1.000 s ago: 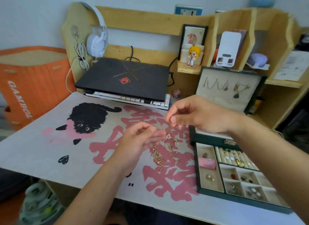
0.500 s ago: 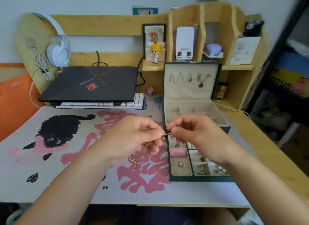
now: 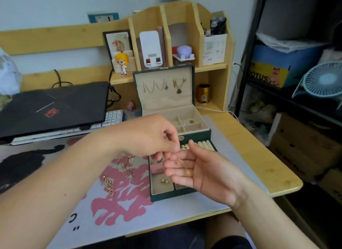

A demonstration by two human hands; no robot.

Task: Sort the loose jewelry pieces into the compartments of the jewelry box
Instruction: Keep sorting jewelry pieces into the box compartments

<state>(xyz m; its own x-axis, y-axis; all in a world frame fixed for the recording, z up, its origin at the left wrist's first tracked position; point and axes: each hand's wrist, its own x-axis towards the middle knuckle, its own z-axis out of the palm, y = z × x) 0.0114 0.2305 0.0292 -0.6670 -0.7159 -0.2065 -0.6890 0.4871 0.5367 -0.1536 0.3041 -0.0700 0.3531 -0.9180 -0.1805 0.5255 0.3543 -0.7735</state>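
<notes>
The green jewelry box (image 3: 194,133) stands open on the desk mat, necklaces hanging in its lid, with a lower tray (image 3: 161,195) pulled out toward me. My left hand (image 3: 149,135) pinches the top of a thin gold chain (image 3: 182,163) above that tray. The chain's small round pendant lies on the upturned palm of my right hand (image 3: 201,171), whose fingers are spread flat. Loose gold jewelry pieces (image 3: 118,172) lie scattered on the mat left of the box. A pink case (image 3: 156,169) and a pair of earrings (image 3: 163,182) sit in the tray's left compartment.
A closed black laptop (image 3: 53,108) rests on a white keyboard (image 3: 111,119) at the back left. The wooden desk shelf (image 3: 166,35) holds a figurine, a phone stand and boxes. A gold tin (image 3: 203,93) stands right of the lid. Dark shelving with a fan (image 3: 322,82) is at the right.
My view has swung right. My right hand has let go of its pinch and turned palm up under the chain; my left hand still pinches the chain, now over the box's lower tray.
</notes>
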